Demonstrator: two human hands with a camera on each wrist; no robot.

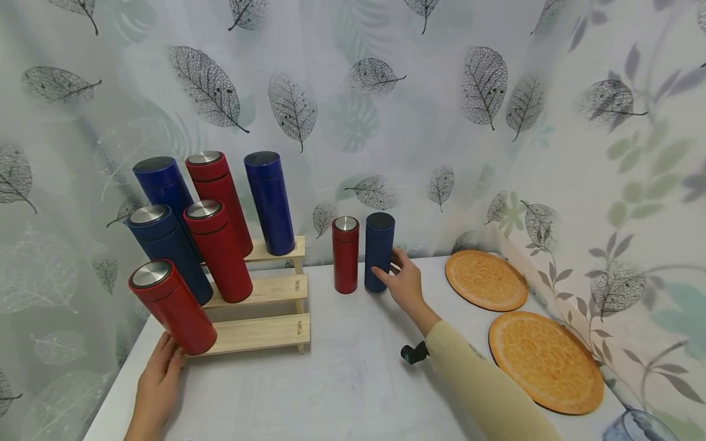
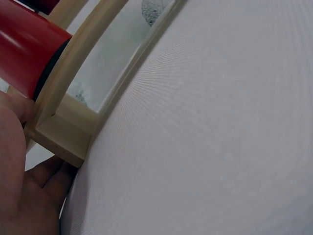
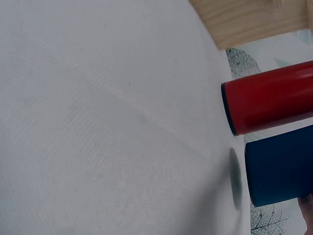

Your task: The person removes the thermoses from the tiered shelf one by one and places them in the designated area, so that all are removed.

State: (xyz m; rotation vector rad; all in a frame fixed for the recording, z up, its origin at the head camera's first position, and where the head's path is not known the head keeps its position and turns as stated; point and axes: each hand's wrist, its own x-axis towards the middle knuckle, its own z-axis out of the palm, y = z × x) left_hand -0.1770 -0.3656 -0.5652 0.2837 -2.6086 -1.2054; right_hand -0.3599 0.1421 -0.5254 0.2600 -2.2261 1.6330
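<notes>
My right hand (image 1: 406,283) grips a blue thermos bottle (image 1: 379,251) by its lower part, thumb in front and fingers round its right side. In the right wrist view, a narrow gap shows between the base of this bottle (image 3: 279,166) and its shadow on the table. Just left of it stands a red thermos bottle (image 1: 345,257) with a silver lid. My left hand (image 1: 157,383) holds the left end of a three-tier wooden stand (image 1: 265,334), beside a red bottle (image 1: 173,309) on the lowest step. The left wrist view has the thumb at the step's edge and fingers by its leg.
Several more red and blue bottles stand on the upper steps, among them a blue one (image 1: 270,205) at the top right. Two round orange mats (image 1: 546,361) lie along the table's right side. A patterned curtain (image 1: 353,122) hangs behind the white table (image 1: 342,380).
</notes>
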